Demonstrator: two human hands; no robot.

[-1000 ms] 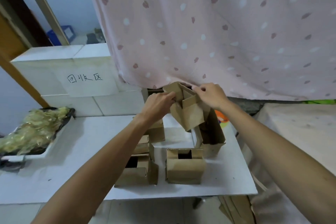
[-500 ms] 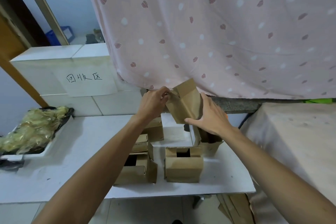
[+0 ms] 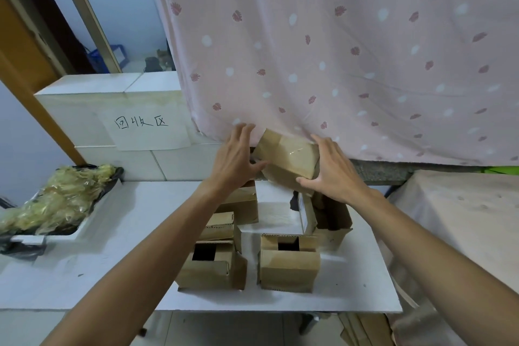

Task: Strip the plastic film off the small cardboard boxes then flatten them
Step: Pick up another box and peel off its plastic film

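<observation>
Held item: small brown cardboard box (image 3: 286,159), looks partly collapsed, broad plain face turned toward the camera, a short glossy strip of clear tape visible near the face's centre. Position: in the air above the back edge of the white tabletop (image 3: 84,261), just in front of the hem of the pink leaf-and-dot patterned curtain (image 3: 337,50). Long axis runs left to right, the right end tilted lower than the left. Left hand (image 3: 234,160) flat against the box's left end, fingers straight and pointing up, thumb touching the lower left corner. Right hand (image 3: 332,171) spread against the right end, fingers along the upper right corner, thumb under the lower edge; neither hand curls round the box, which is pressed between them. Below: several more small brown cardboard boxes, among them one with a square opening on top (image 3: 289,270) at the front and a taller open carton (image 3: 332,219) to the right. Far left: tray of crumpled yellowish plastic film (image 3: 56,199). Handwritten paper sign (image 3: 143,126) on the white tiled ledge behind.
</observation>
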